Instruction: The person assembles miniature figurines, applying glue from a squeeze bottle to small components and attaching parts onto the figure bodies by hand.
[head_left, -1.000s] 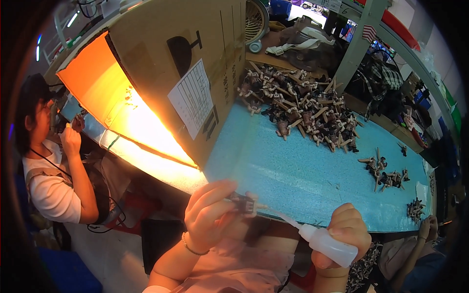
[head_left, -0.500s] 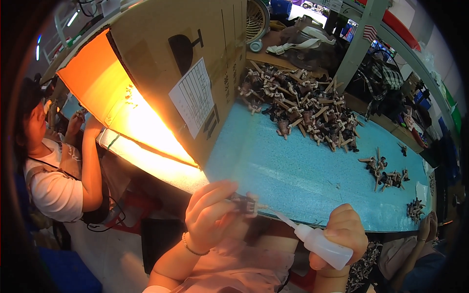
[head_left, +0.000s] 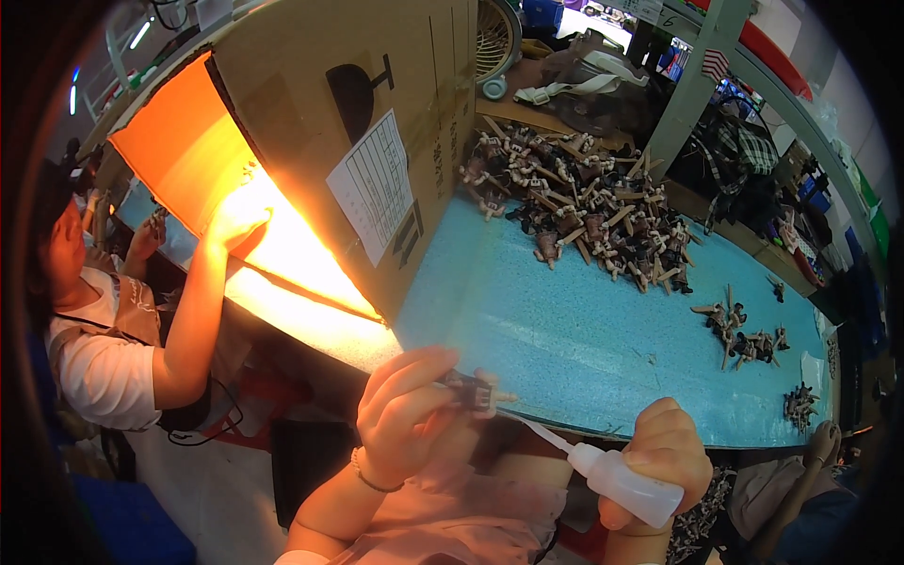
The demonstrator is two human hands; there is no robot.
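Note:
My left hand (head_left: 403, 412) pinches a small toy figure (head_left: 476, 394) with a dark body and a pale, narrow part sticking out to the right. In my right hand (head_left: 667, 452) is a white squeeze bottle (head_left: 621, 482), tilted so that its thin nozzle points up and left toward the figure. The nozzle's tip lies close below the pale part; whether they touch I cannot tell. Both hands are held in front of the near edge of the blue table (head_left: 556, 344). A large heap of similar figures (head_left: 593, 202) lies on the table's far side.
A tall cardboard box (head_left: 377, 122), brightly lit inside, stands at the left. Beside it another person (head_left: 104, 348) reaches into the light. Smaller groups of figures (head_left: 749, 339) lie at the right, near another person's hand (head_left: 826, 441). A metal post (head_left: 697, 94) rises behind the heap.
My right hand and the bottle have shifted slightly down, taking the nozzle a little away from the figure. My left hand stays nearly still. The person at left has extended an arm into the lit box.

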